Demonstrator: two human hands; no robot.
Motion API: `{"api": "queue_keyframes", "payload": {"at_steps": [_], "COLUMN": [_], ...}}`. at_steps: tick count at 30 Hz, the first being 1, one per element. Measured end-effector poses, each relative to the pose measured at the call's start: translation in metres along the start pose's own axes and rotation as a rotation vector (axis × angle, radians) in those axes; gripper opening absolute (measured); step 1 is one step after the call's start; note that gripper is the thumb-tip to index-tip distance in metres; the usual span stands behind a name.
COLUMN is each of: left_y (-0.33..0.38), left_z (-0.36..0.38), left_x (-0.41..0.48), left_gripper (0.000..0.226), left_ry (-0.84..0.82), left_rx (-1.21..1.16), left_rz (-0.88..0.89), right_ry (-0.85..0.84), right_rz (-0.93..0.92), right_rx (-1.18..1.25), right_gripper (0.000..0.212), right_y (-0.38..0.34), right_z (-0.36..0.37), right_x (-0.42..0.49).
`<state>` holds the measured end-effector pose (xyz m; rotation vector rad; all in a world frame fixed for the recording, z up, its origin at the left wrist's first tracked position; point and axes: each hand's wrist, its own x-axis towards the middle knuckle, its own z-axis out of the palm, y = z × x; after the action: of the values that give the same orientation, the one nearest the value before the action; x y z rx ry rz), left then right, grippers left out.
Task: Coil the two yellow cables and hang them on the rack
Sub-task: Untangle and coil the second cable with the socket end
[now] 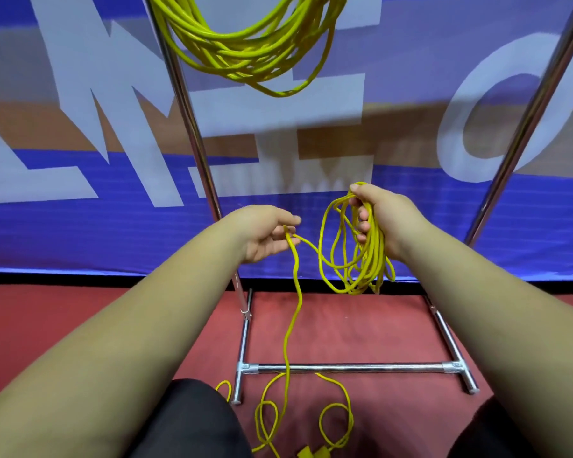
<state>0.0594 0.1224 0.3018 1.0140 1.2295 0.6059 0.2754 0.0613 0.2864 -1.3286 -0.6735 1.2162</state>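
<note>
- Here, the loose yellow cable hangs half-coiled from the right hand, whose fingers curl round its loops.
- The left hand, near but apart, pinches the strand trailing down.
- Slack crosses the rack base bar onto the red floor.
- The coiled cable hangs overhead between the uprights, with open room beneath.

Two yellow cables: one coil high on the rack, one cable in front of it. Two hands, left hand and right hand, also in front. One rack. One banner behind it.
</note>
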Motion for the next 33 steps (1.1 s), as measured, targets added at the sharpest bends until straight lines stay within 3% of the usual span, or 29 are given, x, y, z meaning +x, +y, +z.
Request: {"api": "queue_keyframes", "payload": {"at_steps": [3,8,13,16,19,20,22,25,28,31,33], "left_y": [-0.002,-0.004,-0.007,-0.012,-0.01,-0.01,-0.012,-0.015,-0.009,-0.006,-0.009], "left_z": [0.004,0.008,0.005,0.005,0.001,0.003,0.014,0.03,0.03,0.026,0.026], "left_x": [0.0,-0.001,-0.004,-0.002,0.003,0.004,0.003,-0.001,0.008,0.014,0.014], "left_gripper": [0.013,0.017,0.016,0.016,0.022,0.024,0.024,0.027,0.033,0.034,0.031], "left_ry": [-0.08,-0.055,0.018,0.132,0.272,0.301,0.239,0.114,0.184,0.228,0.18], "left_rx": [-0.069,-0.034,0.246,0.564,1.182,1.275,1.097,0.506,0.401,0.307,0.153], "left_rz": [-0.076,0.049,0.169,0.305,0.484,0.508,0.472,0.302,0.28,0.228,0.144], "right_ry": [0.023,0.02,0.033,0.033,0.005,-0.004,-0.027,-0.11,-0.209,-0.267,-0.318], "right_rz": [0.007,0.018,0.009,0.021,0.041,0.053,0.08,0.12,0.158,0.181,0.197], "right_rx": [0.008,-0.06,-0.07,-0.149,-0.209,-0.203,-0.188,-0.187,-0.196,-0.177,-0.127], "right_gripper": [0.027,0.028,0.026,0.024,0.014,0.011,0.01,0.01,0.014,0.041,0.037], "right_y": [0.001,0.007,0.011,0.015,0.02,0.021,0.024,0.03,0.041,0.053,0.057], "right_z": [-0.002,-0.002,-0.004,-0.006,-0.005,-0.004,-0.002,0.0,0.005,0.011,0.016], "right_x": [0.001,0.001,0.004,0.004,0.006,0.007,0.008,0.008,0.005,0.002,0.001]}}
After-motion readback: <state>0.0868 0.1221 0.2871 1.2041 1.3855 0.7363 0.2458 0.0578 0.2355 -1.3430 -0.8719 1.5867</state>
